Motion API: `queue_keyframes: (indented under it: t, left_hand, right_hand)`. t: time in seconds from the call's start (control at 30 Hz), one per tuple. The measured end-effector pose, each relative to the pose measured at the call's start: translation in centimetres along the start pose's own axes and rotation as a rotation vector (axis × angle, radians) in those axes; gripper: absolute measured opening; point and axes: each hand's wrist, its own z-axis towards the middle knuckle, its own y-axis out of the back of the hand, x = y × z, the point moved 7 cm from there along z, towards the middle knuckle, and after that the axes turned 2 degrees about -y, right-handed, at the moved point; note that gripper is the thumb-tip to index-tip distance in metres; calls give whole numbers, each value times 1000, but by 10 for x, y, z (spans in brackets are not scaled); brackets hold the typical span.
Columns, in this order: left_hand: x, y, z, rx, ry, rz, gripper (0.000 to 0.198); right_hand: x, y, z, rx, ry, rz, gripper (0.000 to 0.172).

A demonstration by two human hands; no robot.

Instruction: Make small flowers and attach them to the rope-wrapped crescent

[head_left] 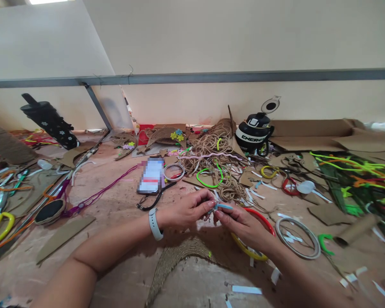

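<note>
My left hand (197,208), with a pale watch band at the wrist, pinches a light blue pipe cleaner (224,206) between thumb and fingers. My right hand (235,220) is closed on the same strip, its fingertips close to the left ones. Part of the strip is hidden by the fingers. Below the hands lies a curved piece wound with jute cord (176,252), a small green bit at its end. Under my right forearm are a red ring (263,219) and a yellow ring (253,253), both partly covered.
A phone (150,175) lies beyond my left hand. Behind are tangled jute cord (208,147), a black jug (253,132) with its lid up, and a dark tumbler (53,122). Yellow-handled scissors (1,229) lie left; a grey ring (298,237) and cardboard tube (356,231) right.
</note>
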Motion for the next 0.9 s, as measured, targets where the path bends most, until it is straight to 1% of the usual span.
queue_keyframes:
  t: [0.1, 0.2, 0.3, 0.4, 0.47, 0.53, 0.63, 0.7, 0.83, 0.9]
  left_hand:
    - [-3, 1, -2, -7, -6, -46, 29]
    - [-7, -2, -4, 3, -21, -177, 34]
    - [-12, -7, -6, 81, -32, -301, 39]
    - [-13, -11, -8, 183, -20, -340, 42]
    - [-15, -13, -10, 246, -15, -281, 45]
    - [-18, -13, -11, 304, -42, -183, 44]
    - [-24, -15, -12, 394, -117, -44, 34]
    - [-24, -17, -11, 434, -140, 28, 28]
    - [-17, -17, -9, 455, -120, 154, 24]
    - [-12, -14, -6, 423, -87, 184, 23]
  right_hand:
    - [-4, -1, -1, -14, -44, 87, 38]
    - [-21, -8, -4, 43, -168, 304, 41]
    - [-32, -15, -6, 162, -242, 431, 44]
    - [-34, -15, -5, 236, -249, 407, 46]
    - [-30, -13, -4, 256, -239, 366, 46]
    - [-26, -9, -4, 270, -237, 345, 44]
    - [-20, -5, -3, 290, -249, 327, 41]
    - [-18, -1, -3, 283, -255, 287, 39]
    - [-18, 5, -1, 212, -263, 195, 34]
    - [-18, 8, -1, 162, -252, 160, 33]
